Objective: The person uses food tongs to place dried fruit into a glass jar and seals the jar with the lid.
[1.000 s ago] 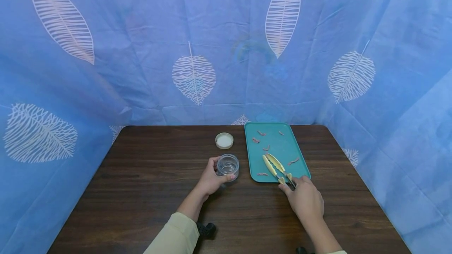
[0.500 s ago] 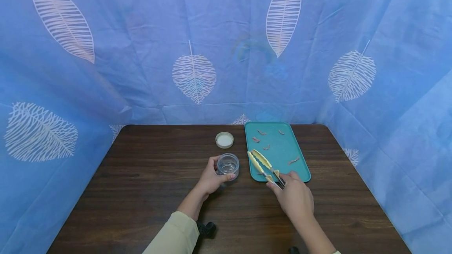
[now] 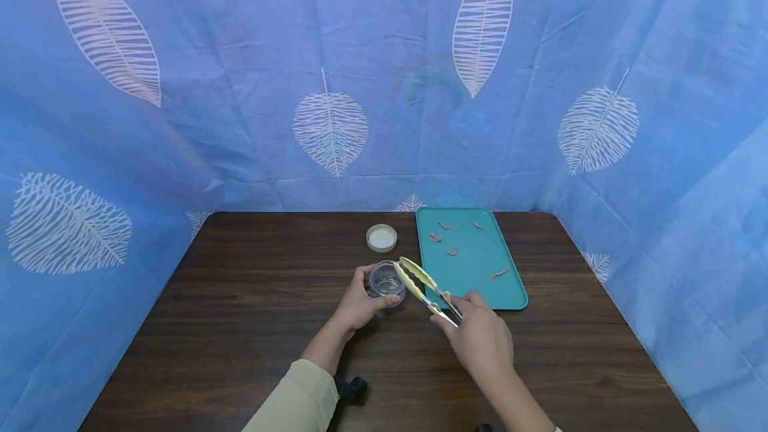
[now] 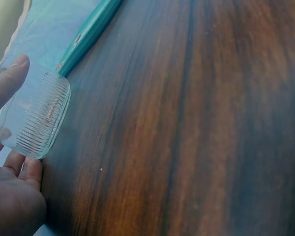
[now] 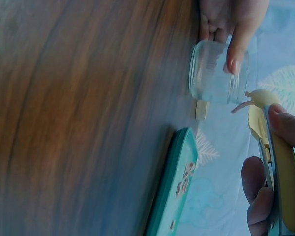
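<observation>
One pinkish strip (image 5: 241,106) hangs from the tips of yellow-and-silver tongs (image 3: 422,275), slanting downward. The right grip (image 3: 483,339) holds the tongs, thumb on one arm and fingers round the other. The left grip (image 3: 360,302) is curled round a clear glass jar (image 3: 386,283), which stands upright and lidless on the dark wood bench (image 3: 270,272), left of the near-left corner of a teal tray (image 3: 480,285).

What matters most is how strip and jar lie to each other: the tongs' long axis runs from the right grip toward the bench's far-left corner, and their tips reach the jar's right-hand rim. The right wrist view shows the strip just beside the jar, near its mouth; whether it touches the glass, I cannot tell. The left grip is the nearer to the jar, the right grip lying back toward the bench's near edge.

More strips (image 3: 499,274) lie scattered on the tray by the bench's far edge. A round lid (image 3: 381,238) lies between that edge and the jar.
</observation>
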{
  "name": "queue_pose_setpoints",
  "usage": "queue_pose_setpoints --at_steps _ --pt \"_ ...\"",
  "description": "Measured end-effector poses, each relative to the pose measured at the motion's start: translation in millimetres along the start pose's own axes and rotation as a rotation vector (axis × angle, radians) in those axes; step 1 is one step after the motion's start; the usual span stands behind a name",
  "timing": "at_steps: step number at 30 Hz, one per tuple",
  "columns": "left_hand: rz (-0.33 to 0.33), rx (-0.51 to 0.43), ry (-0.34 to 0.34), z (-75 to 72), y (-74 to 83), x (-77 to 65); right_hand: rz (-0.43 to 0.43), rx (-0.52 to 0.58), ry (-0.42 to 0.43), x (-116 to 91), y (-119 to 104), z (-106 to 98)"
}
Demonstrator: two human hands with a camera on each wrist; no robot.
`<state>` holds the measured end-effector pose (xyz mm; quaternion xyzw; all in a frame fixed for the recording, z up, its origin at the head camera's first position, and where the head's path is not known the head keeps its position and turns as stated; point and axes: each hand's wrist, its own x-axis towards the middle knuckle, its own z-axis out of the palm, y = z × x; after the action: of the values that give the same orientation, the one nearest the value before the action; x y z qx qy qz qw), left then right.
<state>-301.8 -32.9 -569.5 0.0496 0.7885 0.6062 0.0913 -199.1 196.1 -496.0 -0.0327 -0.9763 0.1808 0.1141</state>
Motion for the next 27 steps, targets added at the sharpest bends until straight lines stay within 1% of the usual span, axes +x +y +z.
queue_pose_setpoints --at_steps 3,8,13,21,27 --pt "0.000 -0.001 -0.004 0.2 -0.2 0.1 -0.017 -0.002 0.012 -2.5 -4.5 -0.9" --pt "-0.009 -0.015 -0.003 0.5 -1.7 1.4 -0.069 -0.007 0.058 -7.9 -9.5 -2.4" --pt "0.000 -0.022 -0.005 -0.3 -2.3 2.3 -0.104 -0.007 0.080 -12.6 -13.4 -1.6" --pt "0.002 -0.025 -0.009 -1.1 -3.6 2.0 -0.091 -0.005 0.067 -13.4 -15.4 -0.1" --pt "-0.004 -0.016 -0.009 -1.2 -3.2 1.1 -0.075 0.011 0.060 -11.1 -9.9 -1.5"
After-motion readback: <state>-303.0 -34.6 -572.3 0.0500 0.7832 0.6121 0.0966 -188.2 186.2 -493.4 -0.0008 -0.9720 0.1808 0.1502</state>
